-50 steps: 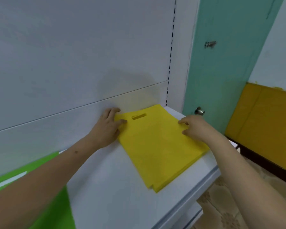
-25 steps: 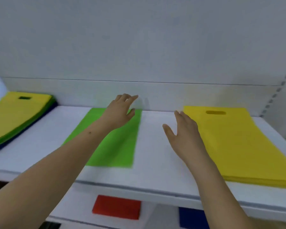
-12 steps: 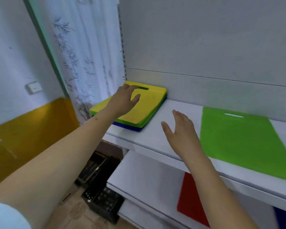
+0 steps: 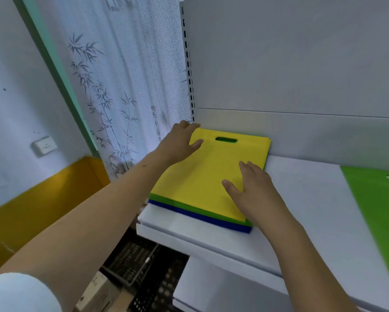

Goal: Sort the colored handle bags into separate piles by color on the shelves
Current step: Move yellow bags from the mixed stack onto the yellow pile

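Yellow bag (image 4: 207, 176) flat atop green, blue layers.

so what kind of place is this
Probably a small shop or stockroom: white metal shelving on a slotted upright, a mixed stack of flat yellow, green and blue handle bags, black plastic crates below.

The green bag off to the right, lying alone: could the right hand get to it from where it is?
Probably yes. The right hand rests open on the yellow bag, and only bare shelf lies between it and the green bag.
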`<state>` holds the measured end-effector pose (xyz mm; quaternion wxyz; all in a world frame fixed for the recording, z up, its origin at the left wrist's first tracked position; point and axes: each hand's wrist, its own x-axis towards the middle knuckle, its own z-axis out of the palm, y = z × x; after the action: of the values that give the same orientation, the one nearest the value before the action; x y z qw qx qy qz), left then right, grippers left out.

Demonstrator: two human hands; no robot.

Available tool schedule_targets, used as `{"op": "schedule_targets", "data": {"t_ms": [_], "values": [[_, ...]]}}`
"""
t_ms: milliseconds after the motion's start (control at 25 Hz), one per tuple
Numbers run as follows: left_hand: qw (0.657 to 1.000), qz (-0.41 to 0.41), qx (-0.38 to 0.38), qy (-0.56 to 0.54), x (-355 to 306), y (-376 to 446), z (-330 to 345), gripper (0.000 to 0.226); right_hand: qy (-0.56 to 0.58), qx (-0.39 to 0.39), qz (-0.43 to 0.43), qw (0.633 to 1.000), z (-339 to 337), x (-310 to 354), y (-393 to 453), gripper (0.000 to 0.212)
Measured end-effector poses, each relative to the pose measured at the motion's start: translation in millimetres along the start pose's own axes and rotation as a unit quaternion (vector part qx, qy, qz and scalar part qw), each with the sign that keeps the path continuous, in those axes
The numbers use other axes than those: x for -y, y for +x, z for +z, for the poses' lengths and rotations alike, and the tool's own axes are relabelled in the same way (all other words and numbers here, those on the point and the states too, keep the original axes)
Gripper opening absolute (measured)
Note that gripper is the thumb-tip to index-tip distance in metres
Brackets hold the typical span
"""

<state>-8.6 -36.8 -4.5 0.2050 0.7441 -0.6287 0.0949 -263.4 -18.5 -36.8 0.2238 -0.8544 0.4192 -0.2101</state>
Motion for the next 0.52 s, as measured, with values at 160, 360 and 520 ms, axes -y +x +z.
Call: {"op": "schedule_targets", "data": {"t_ms": [160,360,520], "values": [[0.997,0.044,0.052,0.042,28.8,37.1,18.3,0.062,-0.036,0.041,0.031,0.998,3.0,0.4,20.4,0.078],[0.994,0.067,0.07,0.054,52.3,42.7,56.9,0.057,-0.059,0.04,0.059,0.996,13.8,-4.8,10.8,0.066],[0.99,0.128,-0.038,0.044,55.4,36.2,58.3,0.028,-0.04,-0.039,0.06,0.997,24.9,5.1,3.2,0.042]]}}
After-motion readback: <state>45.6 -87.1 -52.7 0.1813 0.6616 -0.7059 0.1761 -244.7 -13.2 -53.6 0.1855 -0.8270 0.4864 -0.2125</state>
